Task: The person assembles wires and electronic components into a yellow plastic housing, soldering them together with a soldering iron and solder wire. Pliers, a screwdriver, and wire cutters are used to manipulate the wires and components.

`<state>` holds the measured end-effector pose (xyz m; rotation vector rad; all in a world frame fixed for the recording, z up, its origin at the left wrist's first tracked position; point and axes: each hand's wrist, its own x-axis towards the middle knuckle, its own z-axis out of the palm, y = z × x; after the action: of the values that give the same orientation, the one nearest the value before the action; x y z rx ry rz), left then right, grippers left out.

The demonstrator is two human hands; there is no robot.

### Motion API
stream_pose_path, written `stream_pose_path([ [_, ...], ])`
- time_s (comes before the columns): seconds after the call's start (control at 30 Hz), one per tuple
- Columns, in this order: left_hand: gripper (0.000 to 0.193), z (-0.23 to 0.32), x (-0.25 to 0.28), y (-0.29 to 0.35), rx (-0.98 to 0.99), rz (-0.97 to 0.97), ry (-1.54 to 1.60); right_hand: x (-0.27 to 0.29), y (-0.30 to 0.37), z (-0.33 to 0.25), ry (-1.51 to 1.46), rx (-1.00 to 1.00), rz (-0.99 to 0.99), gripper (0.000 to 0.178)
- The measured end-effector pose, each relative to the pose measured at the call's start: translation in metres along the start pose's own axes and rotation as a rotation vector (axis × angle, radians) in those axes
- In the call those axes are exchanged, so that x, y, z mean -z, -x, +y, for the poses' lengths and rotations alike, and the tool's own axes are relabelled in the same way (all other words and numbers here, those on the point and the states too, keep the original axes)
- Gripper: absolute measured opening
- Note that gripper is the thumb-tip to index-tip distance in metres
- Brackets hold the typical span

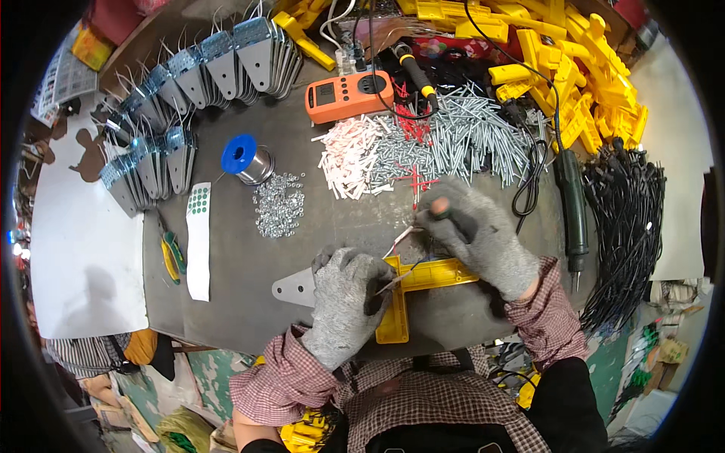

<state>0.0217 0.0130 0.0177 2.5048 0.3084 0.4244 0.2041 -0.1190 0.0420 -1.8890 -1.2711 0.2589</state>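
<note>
My left hand [343, 298], in a grey glove, is curled over a grey metal plate with holes [293, 288], whose tapered end sticks out to the left. A thin wire [398, 281] runs from beside its thumb across a yellow plastic housing [438, 275]. This T-shaped housing lies at the table's near side, between my hands. Over its far right end is my right hand [483, 238], also gloved, with a bare thumb tip and bent fingers. Whatever those fingers pinch is hidden. Just left of them a white-and-red thin piece [402, 238] slants upward.
Beyond my hands lie piled screws [476, 140], white sleeves [349, 155] and an orange meter [349, 97]. Left are nuts [279, 208], a solder spool [245, 158], cutters [172, 257] and metal brackets [181, 158]. Right are an electric screwdriver [572, 204], black cables [623, 226] and yellow housings [574, 75].
</note>
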Motion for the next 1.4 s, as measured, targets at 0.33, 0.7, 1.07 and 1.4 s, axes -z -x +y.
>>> stream_pose_path([
  [0.33,0.035,0.002,-0.008,0.031,-0.133,-0.110,-0.205,0.014,0.014,-0.018,-0.542,0.013,-0.204,0.017],
  [0.7,0.042,-0.003,-0.016,0.052,-0.124,-0.147,-0.158,-0.013,0.014,-0.017,-0.279,0.064,-0.275,0.023],
  [1.07,0.051,-0.001,-0.023,0.046,-0.178,-0.016,-0.128,-0.004,0.006,-0.014,-0.053,0.131,-0.577,0.031],
  [1.4,0.061,0.077,0.057,-0.049,-0.076,-0.027,0.487,-0.002,-0.003,-0.042,0.022,0.129,-0.710,0.040],
])
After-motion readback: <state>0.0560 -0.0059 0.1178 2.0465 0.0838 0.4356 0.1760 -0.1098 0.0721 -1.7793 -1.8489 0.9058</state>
